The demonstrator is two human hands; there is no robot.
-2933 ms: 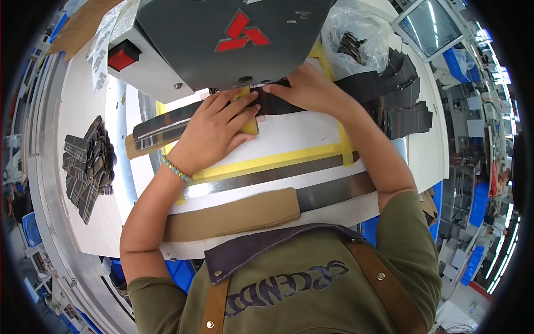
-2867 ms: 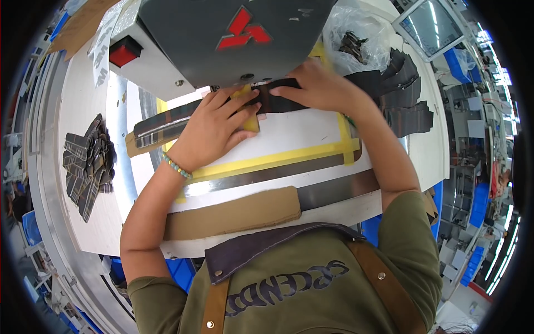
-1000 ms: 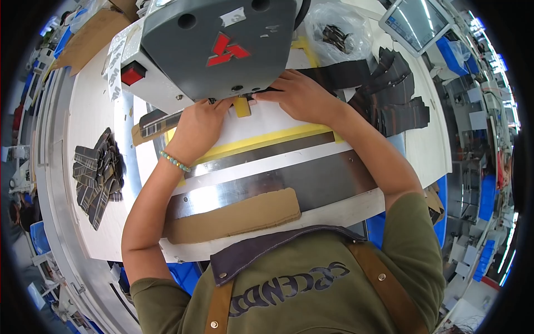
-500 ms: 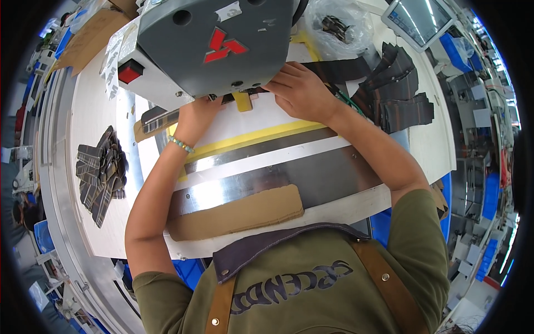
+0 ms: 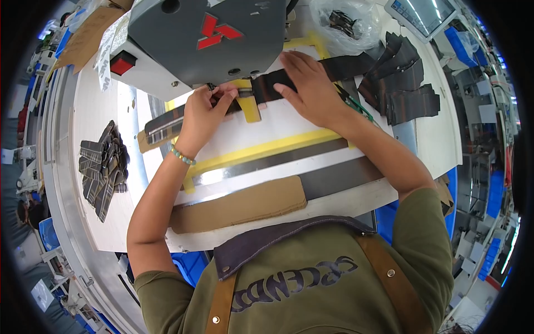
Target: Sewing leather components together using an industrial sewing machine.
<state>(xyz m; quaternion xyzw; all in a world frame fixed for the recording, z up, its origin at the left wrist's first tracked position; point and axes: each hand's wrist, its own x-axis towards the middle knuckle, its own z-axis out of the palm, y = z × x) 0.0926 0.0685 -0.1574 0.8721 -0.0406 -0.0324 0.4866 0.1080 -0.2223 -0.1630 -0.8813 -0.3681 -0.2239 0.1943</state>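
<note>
My left hand (image 5: 206, 114), with a beaded bracelet at the wrist, pinches a dark striped fabric strip (image 5: 165, 120) just in front of the machine head. Part of that strip sticks out to the left of the hand, over a piece of brown card. My right hand (image 5: 314, 92) lies flat, thumb apart, against a dark fabric band (image 5: 347, 67) that runs off to the right. Between the hands, the two fabrics come close at a yellow tab (image 5: 250, 109) on the white work plate (image 5: 239, 133). Whether they are joined there, I cannot tell.
The grey machine head (image 5: 211, 47) overhangs the far side, with a red switch (image 5: 123, 63) on its left. Folded dark bands (image 5: 395, 83) are piled at right, cut striped pieces (image 5: 104, 170) at left. Brown card (image 5: 239, 205) lies near me; a clear plastic bag (image 5: 367, 28) stands behind.
Both hands show more clearly in front of the machine head. My right hand's fingers have opened out flat on the band. More of the fabric between the hands is visible.
</note>
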